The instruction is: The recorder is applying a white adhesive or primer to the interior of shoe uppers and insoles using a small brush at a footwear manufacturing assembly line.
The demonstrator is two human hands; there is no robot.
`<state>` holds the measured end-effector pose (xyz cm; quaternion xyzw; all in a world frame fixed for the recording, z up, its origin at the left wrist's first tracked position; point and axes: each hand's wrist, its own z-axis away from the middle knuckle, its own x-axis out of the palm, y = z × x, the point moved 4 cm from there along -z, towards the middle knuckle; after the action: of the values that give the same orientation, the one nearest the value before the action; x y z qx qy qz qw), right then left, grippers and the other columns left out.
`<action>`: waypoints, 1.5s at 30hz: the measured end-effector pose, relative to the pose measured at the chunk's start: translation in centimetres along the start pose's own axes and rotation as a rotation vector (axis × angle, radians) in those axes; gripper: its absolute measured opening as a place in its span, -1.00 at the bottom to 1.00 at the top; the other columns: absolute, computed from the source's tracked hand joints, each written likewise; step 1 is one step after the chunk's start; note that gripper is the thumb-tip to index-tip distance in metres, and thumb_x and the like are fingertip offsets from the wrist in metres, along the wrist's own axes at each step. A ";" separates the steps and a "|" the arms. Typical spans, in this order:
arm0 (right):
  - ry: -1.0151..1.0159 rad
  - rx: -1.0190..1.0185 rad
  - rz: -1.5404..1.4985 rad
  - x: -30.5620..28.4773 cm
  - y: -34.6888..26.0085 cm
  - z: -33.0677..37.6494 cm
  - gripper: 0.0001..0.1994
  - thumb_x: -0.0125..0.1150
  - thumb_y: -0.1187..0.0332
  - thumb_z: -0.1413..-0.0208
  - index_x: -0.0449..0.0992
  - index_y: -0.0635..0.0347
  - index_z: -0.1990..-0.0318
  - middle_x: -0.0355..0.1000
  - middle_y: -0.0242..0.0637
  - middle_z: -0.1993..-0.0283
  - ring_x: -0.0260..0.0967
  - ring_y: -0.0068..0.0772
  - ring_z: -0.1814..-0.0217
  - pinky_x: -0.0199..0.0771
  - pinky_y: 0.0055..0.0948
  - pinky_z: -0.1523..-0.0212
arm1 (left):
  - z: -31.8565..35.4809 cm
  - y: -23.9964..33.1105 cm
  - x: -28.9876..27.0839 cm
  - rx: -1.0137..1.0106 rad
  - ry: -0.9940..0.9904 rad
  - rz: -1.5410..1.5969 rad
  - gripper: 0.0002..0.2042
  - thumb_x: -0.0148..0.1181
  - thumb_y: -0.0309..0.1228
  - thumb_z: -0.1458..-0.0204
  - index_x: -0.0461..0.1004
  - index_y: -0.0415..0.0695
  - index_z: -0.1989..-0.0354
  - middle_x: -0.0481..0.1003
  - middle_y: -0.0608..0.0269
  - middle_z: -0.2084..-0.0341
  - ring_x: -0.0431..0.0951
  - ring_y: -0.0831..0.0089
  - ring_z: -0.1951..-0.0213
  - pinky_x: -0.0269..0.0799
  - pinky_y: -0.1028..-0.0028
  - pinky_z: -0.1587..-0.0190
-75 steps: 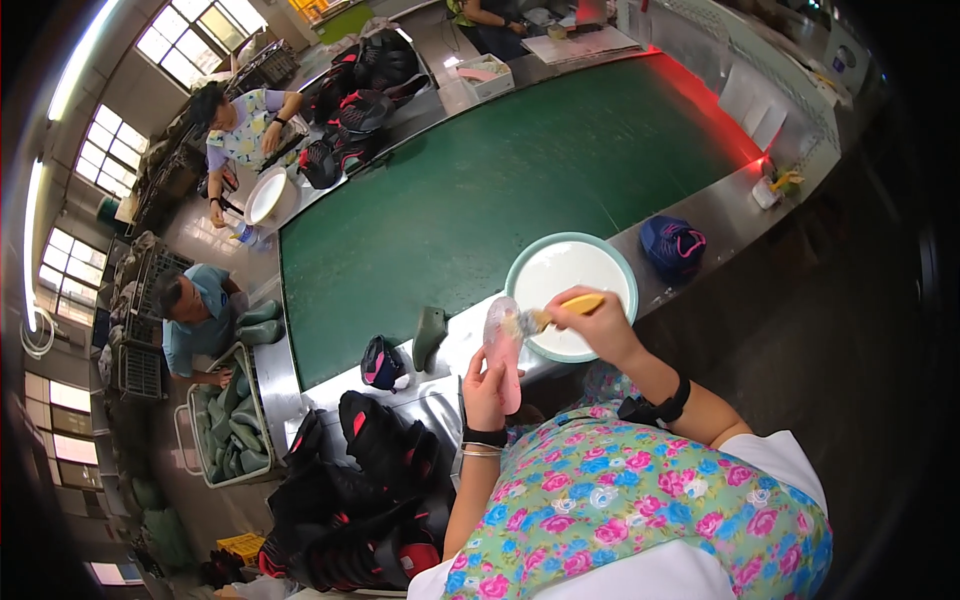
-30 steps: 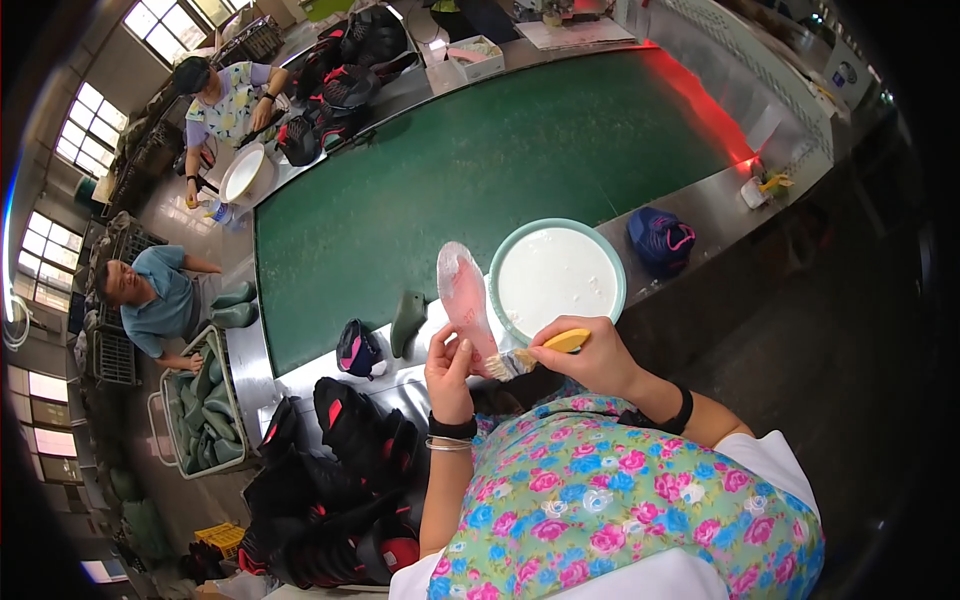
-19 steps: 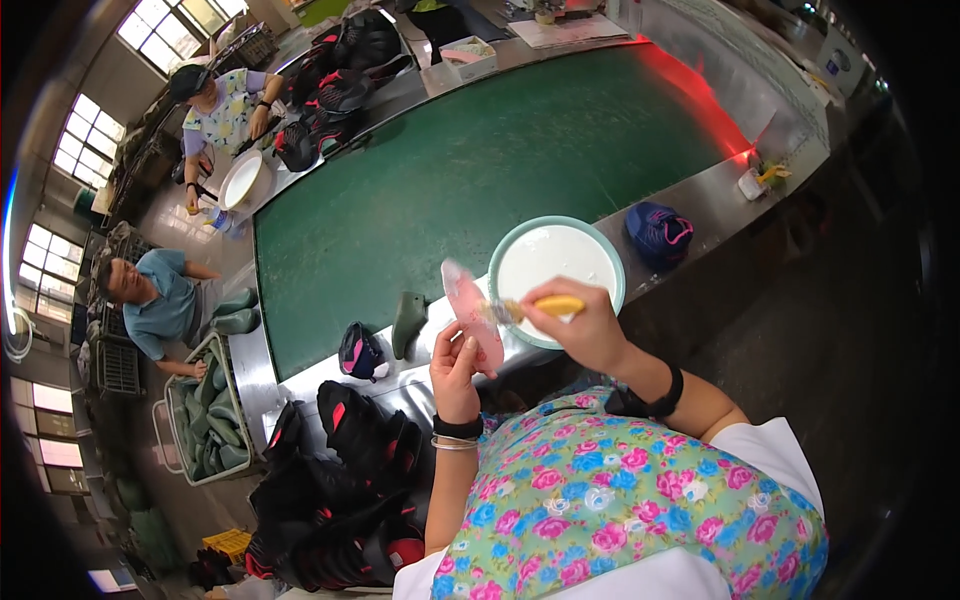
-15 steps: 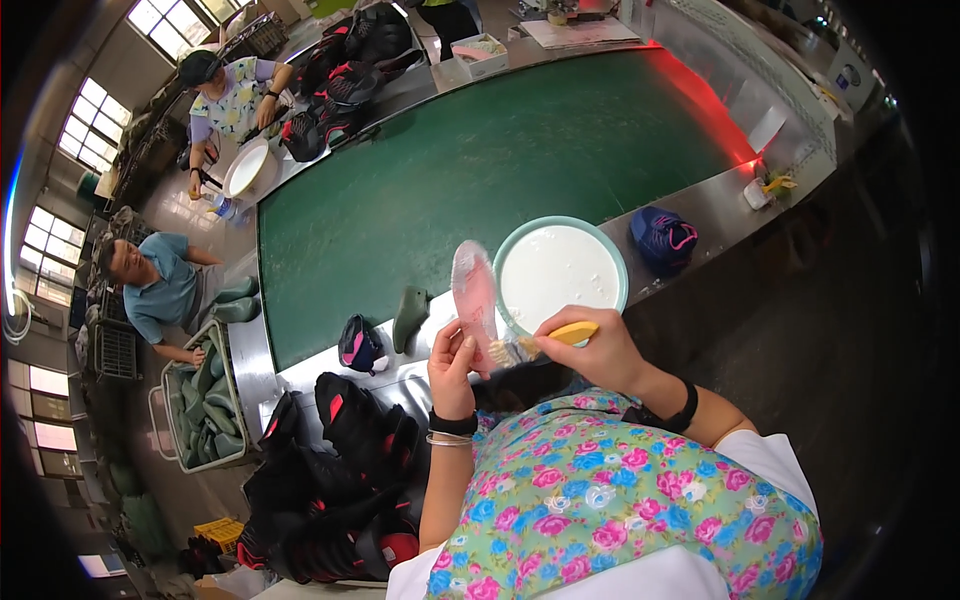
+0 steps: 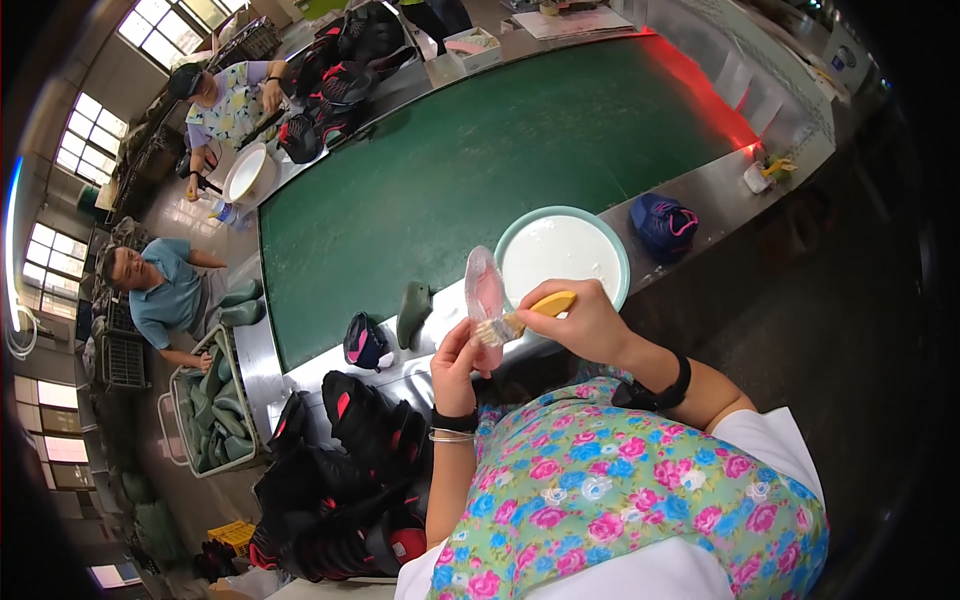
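1. Pink sole (image 5: 486,290), just one, raised in the air over the metal table edge, left of the near basin. Long, thin, rounded at the tip, kinda see-through around the rim.
2. Left hand (image 5: 455,370) is pinching it near the bottom, thumb and fingers on the sole.
3. Right hand (image 5: 585,325) is wrapped around one brush (image 5: 553,303): smooth yellow handle, pale messy bristles over the lower part of the sole. Looks like contact to me.
4. Two round basins. The near one (image 5: 624,290) has a teal rim and milky white stuff inside; the far one (image 5: 245,173) is white, beside a co-worker.
5. Two small navy shoe uppers with pink trim, fabric-looking: one left of the sole (image 5: 364,341), one right of the near basin (image 5: 664,228).
6. One smooth green shoe last (image 5: 413,315) by itself, plus two more (image 5: 240,303) above a metal-framed crate (image 5: 237,461) that's loaded with others, too jumbled to count.
7. Black-and-red shoe uppers (image 5: 370,430) in a soft heap near the left forearm, overlapping too much to count.
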<state>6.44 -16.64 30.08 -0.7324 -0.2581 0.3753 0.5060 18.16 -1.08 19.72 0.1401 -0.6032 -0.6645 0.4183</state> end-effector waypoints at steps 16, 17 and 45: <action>0.013 -0.063 0.060 -0.2 0.2 1.1 -0.87 0.28 0.43 0.08 0.53 0.30 0.39 0.48 -0.19 0.43 0.47 -0.37 0.40 0.42 -0.50 0.37 | -1.1 -1.8 -0.9 -0.158 0.022 0.218 -0.83 0.06 -0.49 -0.09 0.44 -0.32 0.20 0.51 0.19 0.35 0.53 0.45 0.31 0.52 0.44 0.23; 0.054 -0.033 0.066 -0.8 0.4 0.8 -0.88 0.27 0.43 0.07 0.53 0.30 0.39 0.49 -0.20 0.43 0.48 -0.42 0.40 0.41 -0.52 0.37 | -1.1 -1.7 -1.0 -0.124 0.004 0.234 -0.82 0.06 -0.49 -0.09 0.44 -0.32 0.19 0.51 0.19 0.36 0.54 0.45 0.31 0.52 0.45 0.25; -0.064 -0.159 0.152 -0.2 -0.2 1.5 -0.90 0.28 0.46 0.12 0.53 0.29 0.43 0.48 -0.19 0.44 0.46 -0.26 0.40 0.43 -0.44 0.36 | -0.5 -1.5 -2.3 -0.116 0.092 -0.007 -0.79 0.10 -0.52 -0.06 0.47 -0.40 0.18 0.50 0.16 0.48 0.50 0.51 0.47 0.50 0.55 0.39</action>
<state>5.10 -15.92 29.99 -0.7755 -0.2468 0.4140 0.4079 19.34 0.16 17.49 0.1481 -0.5433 -0.6926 0.4507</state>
